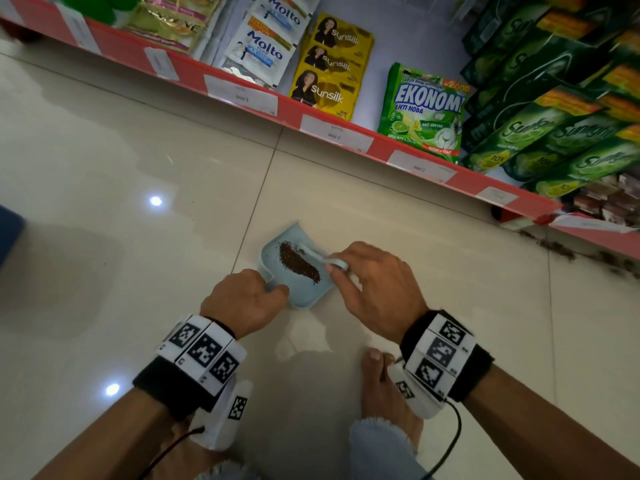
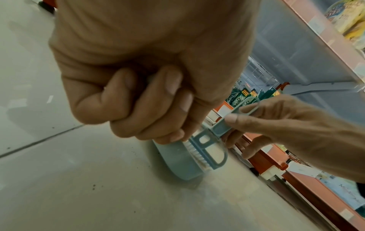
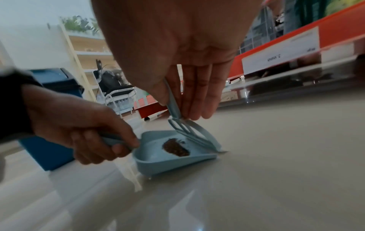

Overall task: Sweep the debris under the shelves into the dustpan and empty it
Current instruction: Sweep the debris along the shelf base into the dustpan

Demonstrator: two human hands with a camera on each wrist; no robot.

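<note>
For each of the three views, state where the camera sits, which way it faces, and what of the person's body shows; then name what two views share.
Head: on the head, looking down at the dustpan, both hands, wrist bands and bare feet.
Left wrist: under the left hand, facing along the floor to the shelves; right hand holds the brush.
Right wrist: under the right hand, facing the blue bin; left hand grips the dustpan handle.
Shared: head and right wrist show the debris in the dustpan.

My left hand hides the dustpan handle; shelf price labels blur beyond reading.
</note>
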